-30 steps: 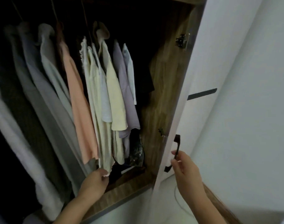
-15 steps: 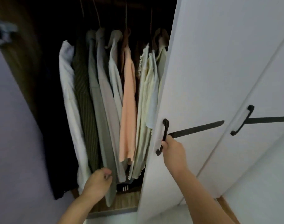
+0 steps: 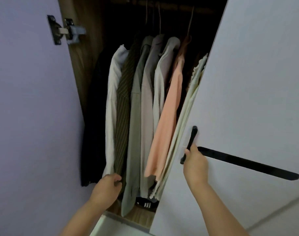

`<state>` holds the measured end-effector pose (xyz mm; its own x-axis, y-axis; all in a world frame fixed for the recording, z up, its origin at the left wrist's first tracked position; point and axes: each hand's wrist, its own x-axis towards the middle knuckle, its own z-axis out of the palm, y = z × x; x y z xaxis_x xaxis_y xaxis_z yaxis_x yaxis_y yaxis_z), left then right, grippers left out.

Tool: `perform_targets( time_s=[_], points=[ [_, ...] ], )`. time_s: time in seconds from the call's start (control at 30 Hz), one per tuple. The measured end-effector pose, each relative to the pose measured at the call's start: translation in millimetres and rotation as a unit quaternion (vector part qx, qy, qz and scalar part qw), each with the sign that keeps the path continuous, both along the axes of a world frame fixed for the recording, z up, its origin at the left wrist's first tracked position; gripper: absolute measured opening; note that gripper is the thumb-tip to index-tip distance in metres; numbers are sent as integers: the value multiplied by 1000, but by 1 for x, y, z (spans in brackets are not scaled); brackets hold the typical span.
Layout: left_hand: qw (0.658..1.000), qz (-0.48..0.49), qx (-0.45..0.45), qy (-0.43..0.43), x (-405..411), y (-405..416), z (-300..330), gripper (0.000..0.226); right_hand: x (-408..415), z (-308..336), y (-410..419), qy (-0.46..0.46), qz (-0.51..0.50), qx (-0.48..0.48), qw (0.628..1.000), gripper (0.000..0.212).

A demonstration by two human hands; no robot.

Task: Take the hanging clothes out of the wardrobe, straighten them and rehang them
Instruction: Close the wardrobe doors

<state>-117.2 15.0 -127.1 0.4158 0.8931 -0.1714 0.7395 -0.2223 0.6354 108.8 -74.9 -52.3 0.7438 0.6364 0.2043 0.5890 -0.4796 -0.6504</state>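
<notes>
Now left hand (image 3: pixel 106 185) pinches hem of striped garment (image 3: pixel 122 106) (dark olive); right hand (image 3: pixel 194 161) curled round black door handle (image 3: pixel 190 142), wardrobe part-open.

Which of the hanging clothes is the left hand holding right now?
The dark olive pinstriped garment, second from the left of the light ones; the left hand grips its hem.

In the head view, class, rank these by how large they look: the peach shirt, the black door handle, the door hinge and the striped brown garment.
1. striped brown garment, longest
2. peach shirt, close behind, so this pair is unsure
3. black door handle, partly covered by the right hand
4. door hinge, about alike; it sits farther away
</notes>
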Motion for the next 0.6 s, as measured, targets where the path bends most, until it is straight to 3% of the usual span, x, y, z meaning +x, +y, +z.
perform_targets(
  time_s=[0.2,0.37,0.5,0.6],
  points=[
    [998,55,18,32,-29,-16,1,24,0,-3,-1,-25,-6,-102,994,30],
    [992,100,47,55,-71,-29,16,26,-33,-11,-8,42,0,-193,980,45],
    [982,181,46,12,-122,-40,24,27,-71,-17,-3,25,91,-291,952,31],
    [966,241,92,-15,-160,-50,36,25,-108,-20,5,-3,200,-315,928,32]
  ],
)
